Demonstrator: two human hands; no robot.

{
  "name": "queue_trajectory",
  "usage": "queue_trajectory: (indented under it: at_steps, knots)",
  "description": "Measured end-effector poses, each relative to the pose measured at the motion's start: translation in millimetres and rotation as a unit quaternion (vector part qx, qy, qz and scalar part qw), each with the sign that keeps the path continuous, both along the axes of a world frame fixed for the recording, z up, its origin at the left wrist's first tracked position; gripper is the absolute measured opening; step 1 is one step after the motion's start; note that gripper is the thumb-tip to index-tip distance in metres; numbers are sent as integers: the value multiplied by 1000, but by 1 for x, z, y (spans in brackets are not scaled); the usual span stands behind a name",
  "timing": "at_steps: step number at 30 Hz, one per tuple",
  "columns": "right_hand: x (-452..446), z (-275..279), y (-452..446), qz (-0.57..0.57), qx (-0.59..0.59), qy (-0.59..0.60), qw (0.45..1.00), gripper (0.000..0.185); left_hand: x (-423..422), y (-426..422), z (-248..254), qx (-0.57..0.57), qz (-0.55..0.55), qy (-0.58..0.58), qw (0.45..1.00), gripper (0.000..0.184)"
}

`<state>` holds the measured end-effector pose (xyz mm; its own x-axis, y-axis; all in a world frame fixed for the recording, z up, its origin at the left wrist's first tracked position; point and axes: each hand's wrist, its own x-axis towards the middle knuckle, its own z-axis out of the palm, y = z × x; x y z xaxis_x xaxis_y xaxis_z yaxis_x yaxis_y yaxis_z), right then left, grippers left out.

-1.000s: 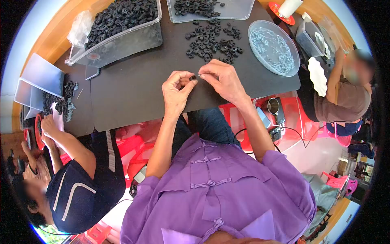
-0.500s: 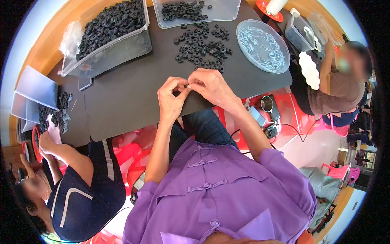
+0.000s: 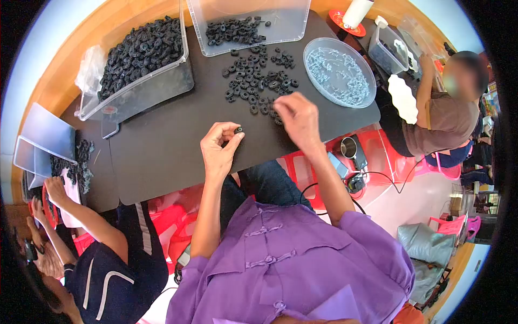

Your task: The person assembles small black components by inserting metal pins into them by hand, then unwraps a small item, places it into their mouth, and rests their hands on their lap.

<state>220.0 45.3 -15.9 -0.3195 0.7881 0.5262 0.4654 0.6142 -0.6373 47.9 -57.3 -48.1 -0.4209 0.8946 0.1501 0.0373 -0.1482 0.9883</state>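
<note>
Between thumb and fingertips, my left hand (image 3: pixel 220 148) pinches a small black part (image 3: pixel 238 130) above the dark table (image 3: pixel 156 156). My right hand (image 3: pixel 298 121) is off to the right, apart from the left one, at the near edge of a loose pile of black parts (image 3: pixel 253 81). Its thumb and fingers are bent towards each other and somewhat blurred; whether anything is between them cannot be made out. A round clear tray (image 3: pixel 339 73) with many small shiny pieces lies right of the pile.
Black parts fill a large clear bin (image 3: pixel 154 97) at the back left; a second clear bin (image 3: pixel 286 32) stands behind the pile. One person (image 3: pixel 102 275) sits at the left, another (image 3: pixel 442 116) at the right. A metal cup (image 3: pixel 348 147) is below the table edge.
My hands were together at the black part; now my right hand has moved away to the right, towards the pile. My left hand still holds the part. The view has shifted a little.
</note>
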Motion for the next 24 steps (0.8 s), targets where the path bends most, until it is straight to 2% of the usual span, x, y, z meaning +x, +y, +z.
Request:
queue_trajectory:
  at_steps: [4,11,16,18,19,22,24]
  knots:
    - [25,-14,30,-100,-16,-65,993,11,1,0,0,-11,-1,-11,1000,16]
    - [16,-20,44,-75,22,-117,990,13,1,-1,0,-26,-7,1,1000,14]
    - [18,-22,47,-59,-12,-102,993,9,1,-1,1,-31,-17,-7,999,14]
    - [19,-19,44,-70,-51,-28,996,9,2,-1,4,-33,-20,-15,999,15]
    - [19,-15,40,-68,-51,-29,996,9,2,0,6,-31,-28,-28,999,15]
    - [17,-2,23,28,-202,139,969,16,2,2,3,-25,-35,-41,998,16]
    - [13,0,12,99,-292,165,937,15,2,-1,1,-18,-34,-38,999,16]
